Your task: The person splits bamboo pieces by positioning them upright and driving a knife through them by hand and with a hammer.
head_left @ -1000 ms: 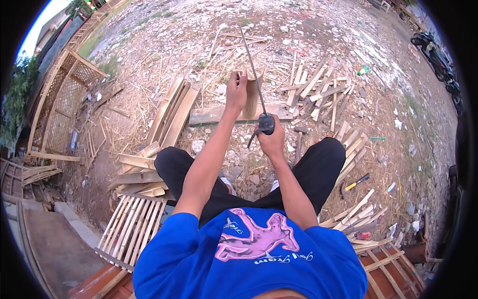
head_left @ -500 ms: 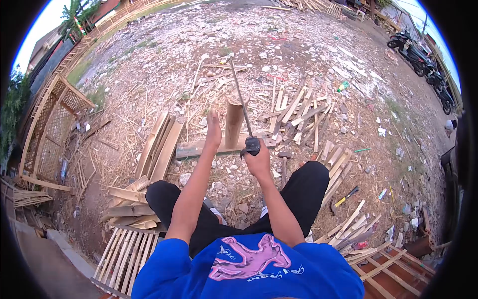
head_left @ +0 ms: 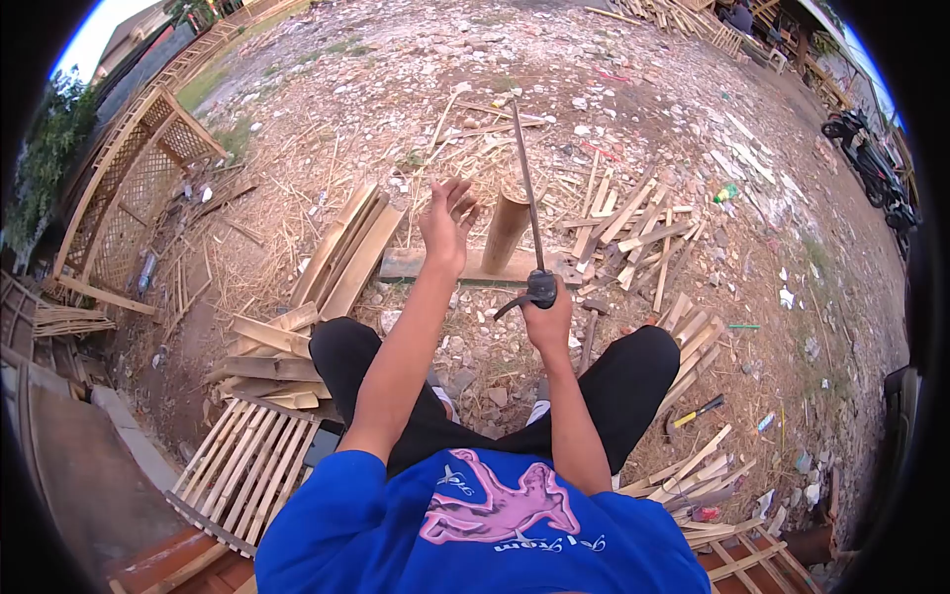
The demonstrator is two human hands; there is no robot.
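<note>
The bamboo piece [head_left: 506,238] is stood on end near the middle of the plank [head_left: 416,264]. Nearest, a long knife [head_left: 524,158] is gripped by its black handle [head_left: 541,286] in the right hand [head_left: 547,319], its blade angled past the bamboo's right edge; contact cannot be told. Slightly farther, the left hand [head_left: 447,230] is held wide, fingers loosely spread; a second ago it was held by the bamboo's top, so the piece is now left unsteadied. Beyond the plank's right end, strips [head_left: 633,223] are heaped.

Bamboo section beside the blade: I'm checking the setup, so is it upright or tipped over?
Upright: the bamboo section stands on end, its foot at the wooden plank and its top raised. Slight lean: cannot tell.
</note>
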